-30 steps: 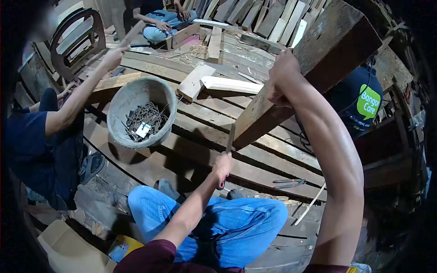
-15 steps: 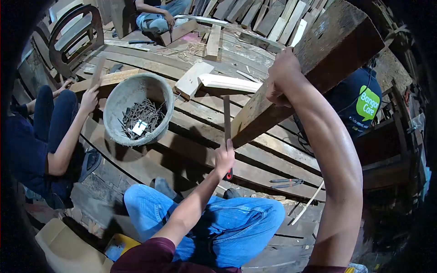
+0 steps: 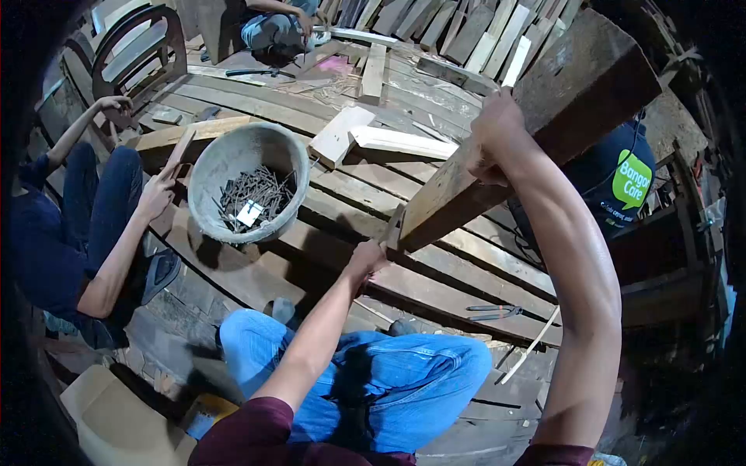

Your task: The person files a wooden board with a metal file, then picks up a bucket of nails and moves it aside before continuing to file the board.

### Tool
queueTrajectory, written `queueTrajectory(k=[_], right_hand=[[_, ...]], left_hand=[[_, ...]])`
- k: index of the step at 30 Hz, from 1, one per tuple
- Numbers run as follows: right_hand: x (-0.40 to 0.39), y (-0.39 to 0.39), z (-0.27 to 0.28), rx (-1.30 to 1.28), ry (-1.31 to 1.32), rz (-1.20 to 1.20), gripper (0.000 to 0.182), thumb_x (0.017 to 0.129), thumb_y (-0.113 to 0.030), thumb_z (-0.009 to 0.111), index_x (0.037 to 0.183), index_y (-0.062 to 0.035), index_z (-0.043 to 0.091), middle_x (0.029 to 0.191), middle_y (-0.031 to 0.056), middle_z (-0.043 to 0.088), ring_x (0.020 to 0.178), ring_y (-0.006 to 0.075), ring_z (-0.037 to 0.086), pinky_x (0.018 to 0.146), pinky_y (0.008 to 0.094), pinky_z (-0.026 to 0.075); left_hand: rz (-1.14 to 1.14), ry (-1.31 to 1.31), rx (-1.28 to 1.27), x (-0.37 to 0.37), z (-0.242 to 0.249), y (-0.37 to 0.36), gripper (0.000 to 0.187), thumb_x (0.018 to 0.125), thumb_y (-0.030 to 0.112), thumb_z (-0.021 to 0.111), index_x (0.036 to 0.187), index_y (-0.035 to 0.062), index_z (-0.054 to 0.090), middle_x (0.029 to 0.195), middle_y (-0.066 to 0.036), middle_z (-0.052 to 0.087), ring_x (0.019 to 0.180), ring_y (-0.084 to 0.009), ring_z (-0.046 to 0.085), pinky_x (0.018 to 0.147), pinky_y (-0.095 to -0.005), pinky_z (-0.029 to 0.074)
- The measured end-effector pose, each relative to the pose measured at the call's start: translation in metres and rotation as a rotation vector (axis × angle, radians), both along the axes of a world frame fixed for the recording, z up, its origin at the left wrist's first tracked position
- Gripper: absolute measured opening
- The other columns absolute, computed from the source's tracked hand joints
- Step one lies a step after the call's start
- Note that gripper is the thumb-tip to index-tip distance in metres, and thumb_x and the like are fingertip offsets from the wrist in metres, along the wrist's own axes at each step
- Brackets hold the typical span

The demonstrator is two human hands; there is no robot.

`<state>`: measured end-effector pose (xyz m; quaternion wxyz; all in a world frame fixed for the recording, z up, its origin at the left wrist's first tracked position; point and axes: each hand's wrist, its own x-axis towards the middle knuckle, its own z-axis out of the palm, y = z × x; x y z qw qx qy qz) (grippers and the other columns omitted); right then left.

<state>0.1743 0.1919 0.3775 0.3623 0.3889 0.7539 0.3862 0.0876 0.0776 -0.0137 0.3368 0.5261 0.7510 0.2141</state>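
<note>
A thick wooden beam (image 3: 579, 85) leans upright at a slant, its low end close over the slatted planks. My right hand (image 3: 497, 133) is closed on the beam's left edge, high up. Lower down, my left hand (image 3: 367, 260) is wrapped around a flat-bladed tool (image 3: 394, 224), whose blade lies edge-on against the beam's lower left side. The tool's handle is mostly hidden by my fingers. Left of the beam stands a grey bucket (image 3: 203, 175) with many nails (image 3: 263, 189) and a small white piece inside.
Pliers (image 3: 495, 312) lie on the planks below the beam. Pale offcuts (image 3: 342, 136) lie behind it. At left, a person's hand (image 3: 158, 196) holds a flat wooden piece beside the bucket. Another person (image 3: 276, 27) sits at the back. A dark bag (image 3: 622, 175) is behind the beam.
My left hand has moved slightly left and up, and the blade has tilted from upright to lean against the beam. The person at left has shifted their hands.
</note>
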Motion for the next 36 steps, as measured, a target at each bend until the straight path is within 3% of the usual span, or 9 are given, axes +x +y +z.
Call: queueTrajectory(k=[1, 7, 12, 17, 19, 23, 25, 33, 36], right_hand=[[0.001, -0.008, 0.003, 0.009, -0.012, -0.019, 0.044, 0.095, -0.038, 0.053, 0.134, -0.0194, 0.059, 0.144, 0.0072, 0.051, 0.136, 0.0281, 0.042, 0.112, 0.0512, 0.02], [0.007, -0.004, -0.004, 0.023, 0.012, -0.003, 0.045, 0.095, -0.039, 0.051, 0.133, -0.0174, 0.06, 0.143, 0.0093, 0.052, 0.135, 0.0299, 0.043, 0.112, 0.0538, 0.02], [0.004, -0.01, 0.006, -0.003, 0.002, 0.0, 0.045, 0.094, -0.038, 0.052, 0.132, -0.0165, 0.062, 0.141, 0.0088, 0.054, 0.134, 0.0303, 0.044, 0.111, 0.0541, 0.02], [0.001, -0.02, 0.009, 0.004, -0.053, -0.039, 0.051, 0.088, -0.042, 0.059, 0.131, -0.0149, 0.062, 0.14, 0.0103, 0.054, 0.133, 0.0312, 0.045, 0.11, 0.0553, 0.02], [0.0, -0.014, 0.011, 0.01, -0.029, -0.039, 0.065, 0.08, -0.05, 0.066, 0.133, -0.0132, 0.06, 0.142, 0.0121, 0.052, 0.134, 0.0323, 0.043, 0.111, 0.0558, 0.02], [0.0, -0.025, 0.012, -0.042, -0.027, -0.072, 0.079, 0.074, -0.06, 0.068, 0.136, -0.0131, 0.057, 0.149, 0.0143, 0.045, 0.141, 0.0318, 0.036, 0.113, 0.0546, 0.018], [0.0, -0.013, 0.007, -0.036, 0.003, -0.078, 0.082, 0.071, -0.062, 0.069, 0.136, -0.0134, 0.057, 0.15, 0.0141, 0.043, 0.142, 0.0312, 0.035, 0.114, 0.0541, 0.017], [0.001, -0.019, 0.011, -0.015, -0.037, -0.066, 0.052, 0.09, -0.046, 0.056, 0.133, -0.0162, 0.06, 0.14, 0.0098, 0.055, 0.133, 0.0293, 0.045, 0.111, 0.0563, 0.021], [0.003, -0.006, 0.003, 0.006, -0.013, -0.032, 0.055, 0.088, -0.05, 0.058, 0.134, -0.0201, 0.06, 0.143, 0.0068, 0.053, 0.135, 0.0297, 0.043, 0.11, 0.0569, 0.022]], left_hand=[[-0.163, 0.033, -0.083, -0.01, 0.027, -0.011, 0.044, 0.098, 0.038, 0.047, 0.104, -0.0009, 0.066, 0.098, -0.026, 0.068, 0.095, -0.0446, 0.065, 0.079, -0.0527, 0.052], [0.466, -0.182, 0.171, 0.019, 0.004, -0.038, 0.043, 0.1, 0.04, 0.042, 0.101, 0.0012, 0.061, 0.089, -0.027, 0.066, 0.089, -0.0467, 0.063, 0.077, -0.0545, 0.048], [0.456, -0.335, 0.42, 0.065, 0.032, -0.033, 0.036, 0.101, 0.036, 0.043, 0.097, 0.0024, 0.055, 0.078, -0.027, 0.063, 0.078, -0.0494, 0.062, 0.064, -0.0547, 0.048], [0.278, -0.56, -0.101, 0.057, -0.01, -0.022, 0.037, 0.1, 0.034, 0.043, 0.107, 0.0003, 0.058, 0.09, -0.027, 0.066, 0.076, -0.0418, 0.067, 0.067, -0.0529, 0.053], [0.197, -0.237, -0.033, 0.046, -0.007, -0.026, 0.039, 0.101, 0.034, 0.042, 0.101, -0.0012, 0.06, 0.087, -0.026, 0.067, 0.071, -0.0359, 0.068, 0.059, -0.0487, 0.053], [0.276, -0.446, -0.164, 0.046, 0.002, -0.022, 0.04, 0.101, 0.032, 0.042, 0.096, -0.0021, 0.062, 0.088, -0.026, 0.067, 0.081, -0.0427, 0.066, 0.071, -0.0536, 0.05], [0.436, -0.133, 0.308, 0.063, -0.006, -0.028, 0.039, 0.101, 0.032, 0.042, 0.093, -0.0021, 0.06, 0.078, -0.027, 0.064, 0.077, -0.0487, 0.062, 0.072, -0.0539, 0.048], [0.265, -0.267, 0.627, 0.099, 0.026, -0.048, 0.038, 0.101, 0.034, 0.041, 0.094, 0.0002, 0.057, 0.07, -0.027, 0.061, 0.071, -0.0476, 0.062, 0.068, -0.0569, 0.046], [0.274, -0.307, 0.284, 0.083, 0.012, -0.05, 0.042, 0.101, 0.035, 0.039, 0.1, -0.0001, 0.061, 0.084, -0.029, 0.064, 0.078, -0.0446, 0.065, 0.076, -0.0533, 0.051]])
